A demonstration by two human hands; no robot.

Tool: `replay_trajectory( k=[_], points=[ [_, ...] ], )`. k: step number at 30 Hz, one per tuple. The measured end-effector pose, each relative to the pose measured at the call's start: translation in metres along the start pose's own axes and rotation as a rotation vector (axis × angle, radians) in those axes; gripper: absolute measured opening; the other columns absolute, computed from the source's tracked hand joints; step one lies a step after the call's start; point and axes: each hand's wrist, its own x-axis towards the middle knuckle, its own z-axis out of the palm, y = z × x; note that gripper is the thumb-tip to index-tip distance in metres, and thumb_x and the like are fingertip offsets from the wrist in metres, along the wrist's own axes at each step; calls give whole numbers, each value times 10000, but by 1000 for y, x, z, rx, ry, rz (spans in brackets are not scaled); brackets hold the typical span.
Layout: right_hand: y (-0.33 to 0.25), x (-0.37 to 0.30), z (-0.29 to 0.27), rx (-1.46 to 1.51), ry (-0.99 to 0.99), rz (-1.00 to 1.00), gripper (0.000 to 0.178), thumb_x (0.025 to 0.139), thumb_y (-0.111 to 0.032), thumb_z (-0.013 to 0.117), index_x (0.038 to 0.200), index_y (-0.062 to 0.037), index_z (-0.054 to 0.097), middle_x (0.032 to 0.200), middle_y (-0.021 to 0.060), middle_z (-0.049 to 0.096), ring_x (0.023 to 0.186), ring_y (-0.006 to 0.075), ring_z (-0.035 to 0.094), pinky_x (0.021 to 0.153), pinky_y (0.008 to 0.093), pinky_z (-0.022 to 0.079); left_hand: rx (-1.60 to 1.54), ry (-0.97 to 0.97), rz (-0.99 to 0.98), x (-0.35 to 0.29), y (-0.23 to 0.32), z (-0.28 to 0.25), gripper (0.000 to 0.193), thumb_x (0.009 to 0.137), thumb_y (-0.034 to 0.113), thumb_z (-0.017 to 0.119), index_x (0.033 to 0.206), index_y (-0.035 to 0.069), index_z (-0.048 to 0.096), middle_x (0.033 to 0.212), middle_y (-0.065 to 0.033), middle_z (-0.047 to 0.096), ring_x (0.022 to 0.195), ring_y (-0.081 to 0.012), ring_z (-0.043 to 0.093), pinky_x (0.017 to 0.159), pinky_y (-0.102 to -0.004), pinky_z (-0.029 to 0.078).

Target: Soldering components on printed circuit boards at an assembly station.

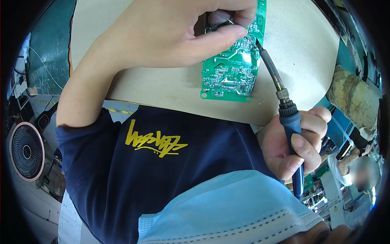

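A green circuit board (229, 79) lies on the tan work surface, with small components and shiny solder joints on its face. Over its upper left part reaches my left hand (170, 38), thumb and fingers pinched together on a thin silvery solder wire (222, 17). That hand covers part of the board. My right hand (312, 129) is closed around the blue handle of a soldering iron (289, 122). The iron's dark tip points up and left at the board's right edge, near the left fingertips; whether it touches the board I cannot tell.
The tan work surface (158, 83) extends around the board, beside a dark green mat (50, 49) at far left. A round fan (27, 151) stands at lower left. A brownish wrapped bundle (352, 101) sits at right, and another person (345, 166) is beyond it.
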Motion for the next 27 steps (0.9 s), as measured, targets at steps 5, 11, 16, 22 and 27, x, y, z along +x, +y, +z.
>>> replay_trajectory(
  k=[5, 11, 16, 22, 27],
  points=[
    [-2, 1, 0, -14, -9, 8, 293, 960, -336, 471, 896, -88, 613, 593, -6, 392, 560, 166, 462, 611, 367, 282, 1, -8, 4, 0, -1, 1, 115, 734, 36, 706, 800, 71, 619, 662, -39, 530, 609, -200, 464, 629, -323, 377],
    [-2, 2, -1, -17, -37, 9, 295, 954, -330, 484, 887, -84, 632, 577, -19, 370, 562, 163, 465, 600, 361, 287, -32, -7, 4, -2, -5, 5, 119, 729, 27, 709, 803, 71, 627, 670, -31, 539, 612, -204, 469, 646, -324, 386],
    [0, 2, -5, -19, -41, 7, 294, 950, -328, 483, 898, -82, 636, 571, -21, 356, 565, 162, 468, 598, 361, 295, -21, 16, 30, 0, -5, 10, 120, 731, 21, 714, 804, 75, 635, 674, -19, 547, 617, -202, 475, 654, -325, 390],
    [1, -2, -8, -16, -67, -1, 292, 948, -332, 487, 888, -86, 632, 572, -25, 351, 569, 160, 468, 597, 360, 302, -17, 30, 48, 8, 3, 7, 116, 736, 25, 715, 804, 74, 635, 671, -22, 551, 617, -196, 475, 652, -325, 390],
    [5, -4, -12, 8, 16, -28, 285, 972, -331, 438, 995, -103, 607, 632, -18, 411, 620, 154, 475, 648, 385, 297, 48, -68, -72, 6, 6, 6, 107, 744, 25, 705, 806, 68, 630, 665, -31, 548, 605, -194, 472, 634, -319, 391]
  ],
)
